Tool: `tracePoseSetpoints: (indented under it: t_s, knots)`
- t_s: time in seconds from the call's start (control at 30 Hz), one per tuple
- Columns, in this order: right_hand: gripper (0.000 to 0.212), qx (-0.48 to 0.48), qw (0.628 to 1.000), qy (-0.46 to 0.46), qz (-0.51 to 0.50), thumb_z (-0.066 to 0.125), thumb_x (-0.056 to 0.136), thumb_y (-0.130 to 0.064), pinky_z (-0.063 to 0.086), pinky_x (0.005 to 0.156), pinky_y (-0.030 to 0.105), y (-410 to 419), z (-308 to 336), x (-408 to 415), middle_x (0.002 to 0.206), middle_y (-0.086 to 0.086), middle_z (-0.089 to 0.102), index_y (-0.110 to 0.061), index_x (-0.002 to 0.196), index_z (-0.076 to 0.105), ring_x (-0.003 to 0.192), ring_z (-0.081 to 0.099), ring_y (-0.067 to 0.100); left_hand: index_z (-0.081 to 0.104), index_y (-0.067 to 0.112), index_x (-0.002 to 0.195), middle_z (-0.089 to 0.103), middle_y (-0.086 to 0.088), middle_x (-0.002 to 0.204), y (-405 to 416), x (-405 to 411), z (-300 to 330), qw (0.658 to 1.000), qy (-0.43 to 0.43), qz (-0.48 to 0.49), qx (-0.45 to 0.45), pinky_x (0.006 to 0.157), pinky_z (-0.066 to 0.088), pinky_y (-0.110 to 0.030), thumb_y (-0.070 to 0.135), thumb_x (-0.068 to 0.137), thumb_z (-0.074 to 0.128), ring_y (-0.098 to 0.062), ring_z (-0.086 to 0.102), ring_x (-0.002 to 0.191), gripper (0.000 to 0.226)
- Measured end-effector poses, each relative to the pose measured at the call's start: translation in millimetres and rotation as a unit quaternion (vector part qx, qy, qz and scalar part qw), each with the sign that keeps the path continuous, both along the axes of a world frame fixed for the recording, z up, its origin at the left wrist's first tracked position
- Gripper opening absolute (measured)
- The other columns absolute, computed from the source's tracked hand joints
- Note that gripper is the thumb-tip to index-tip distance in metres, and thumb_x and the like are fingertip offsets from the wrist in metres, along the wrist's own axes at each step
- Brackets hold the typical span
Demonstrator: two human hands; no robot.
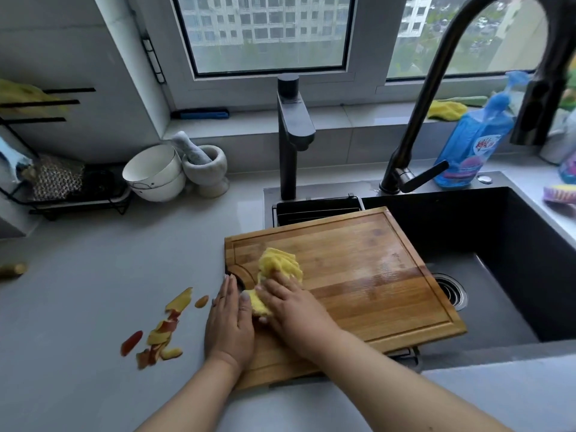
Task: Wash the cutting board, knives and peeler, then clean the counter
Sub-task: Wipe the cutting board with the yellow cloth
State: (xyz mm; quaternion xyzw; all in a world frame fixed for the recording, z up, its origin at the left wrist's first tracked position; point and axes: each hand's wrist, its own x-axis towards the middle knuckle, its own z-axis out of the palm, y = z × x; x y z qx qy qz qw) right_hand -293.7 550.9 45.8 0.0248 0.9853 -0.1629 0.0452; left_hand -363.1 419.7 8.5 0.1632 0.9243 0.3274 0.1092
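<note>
Bamboo board [367,275] | right hand [290,310] flat, pressing yellow cloth [280,263] | left hand [229,322] flat, gripless

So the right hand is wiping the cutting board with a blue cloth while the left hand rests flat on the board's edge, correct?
Not quite: the cloth is yellow, not blue, as the head view shows. The rest holds: the right hand presses it on the cutting board while the left hand rests flat at the board's edge.
</note>
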Motion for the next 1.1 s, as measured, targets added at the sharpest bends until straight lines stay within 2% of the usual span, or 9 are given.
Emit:
tracePoseSetpoints:
  t_s: [0.13,0.3,0.47,0.6,0.77,0.83,0.87,0.93,1.1]
  knots:
    - [0.057,0.025,0.998,0.003,-0.052,0.039,0.102,-0.038,0.006,0.121,0.034,56.0,1.5,20.8,0.161,-0.010,0.010,-0.029,0.153,0.018,0.149,-0.003,0.011,0.016,0.020,0.154,0.013,0.006,0.161,0.5,2.2,1.1,1.000,0.000,0.001,0.003,0.119,0.010,-0.027,0.058,0.093,0.007,-0.012,0.013,0.148,0.072]
    - [0.058,0.027,0.962,0.024,-0.271,0.042,0.100,-0.041,0.005,0.121,0.032,140.8,-2.9,69.4,0.161,-0.008,0.014,-0.025,0.152,0.025,0.149,0.000,0.011,0.014,0.022,0.154,0.012,0.007,0.161,1.4,4.0,4.4,1.000,-0.003,0.007,0.005,0.119,0.010,-0.028,0.054,0.087,0.007,-0.012,0.012,0.148,0.074]
    - [0.054,0.017,0.932,0.032,-0.361,0.040,0.101,-0.038,0.004,0.118,0.032,133.9,-9.2,88.5,0.160,-0.004,0.020,-0.019,0.151,0.030,0.149,0.001,0.013,0.016,0.021,0.154,0.013,0.007,0.161,1.7,3.4,2.9,1.000,-0.003,0.008,0.012,0.118,0.010,-0.027,0.051,0.092,0.009,-0.012,0.013,0.148,0.070]
    - [0.053,-0.013,0.956,0.018,-0.292,0.036,0.103,-0.035,-0.005,0.116,0.029,63.3,6.5,65.6,0.160,-0.004,0.017,-0.017,0.152,0.025,0.149,-0.001,0.013,0.018,0.019,0.153,0.015,0.006,0.160,0.3,3.2,3.6,1.000,-0.006,0.009,0.027,0.119,0.011,-0.028,0.054,0.088,0.007,-0.012,0.014,0.147,0.075]
    - [0.058,0.016,0.999,-0.051,-0.009,0.033,0.104,-0.034,-0.012,0.117,0.035,-29.8,6.0,38.9,0.163,0.001,0.006,-0.015,0.154,0.012,0.149,-0.011,0.019,0.021,0.015,0.152,0.018,0.002,0.160,0.5,1.1,3.9,0.999,-0.004,0.002,0.037,0.121,0.010,-0.031,0.050,0.090,0.009,-0.013,0.015,0.147,0.072]
    - [0.055,0.008,0.999,-0.034,0.016,0.039,0.102,-0.036,-0.003,0.118,0.032,-26.6,-0.3,46.3,0.160,-0.002,0.020,-0.018,0.152,0.025,0.150,0.003,0.018,0.021,0.015,0.152,0.018,0.001,0.160,-0.3,0.0,3.1,0.999,-0.003,0.003,0.033,0.121,0.010,-0.033,0.049,0.092,0.009,-0.014,0.015,0.148,0.070]
    - [0.052,0.026,0.999,-0.004,0.023,0.047,0.098,-0.038,0.013,0.119,0.033,-17.0,-5.3,54.6,0.154,-0.005,0.034,-0.021,0.146,0.040,0.147,0.020,0.017,0.021,0.015,0.152,0.018,0.001,0.160,-0.5,0.3,2.9,0.999,-0.005,0.005,0.034,0.121,0.010,-0.034,0.049,0.093,0.009,-0.014,0.015,0.148,0.070]
    - [0.047,0.064,0.997,0.043,-0.012,0.055,0.083,-0.046,0.050,0.099,0.030,7.3,-10.0,76.1,0.134,-0.012,0.059,-0.029,0.126,0.064,0.130,0.050,0.014,0.021,0.016,0.153,0.019,0.002,0.160,-0.1,2.1,3.4,0.999,-0.008,0.006,0.037,0.121,0.011,-0.034,0.049,0.093,0.010,-0.014,0.015,0.147,0.069]
    - [0.052,0.064,0.976,0.066,-0.199,0.041,0.083,-0.041,0.056,0.083,0.042,85.8,-15.9,134.0,0.129,-0.002,0.063,-0.020,0.123,0.067,0.129,0.049,0.020,0.021,0.018,0.153,0.018,0.004,0.160,-0.2,4.6,4.1,0.999,-0.004,0.010,0.041,0.121,0.012,-0.034,0.053,0.090,0.009,-0.014,0.015,0.147,0.073]
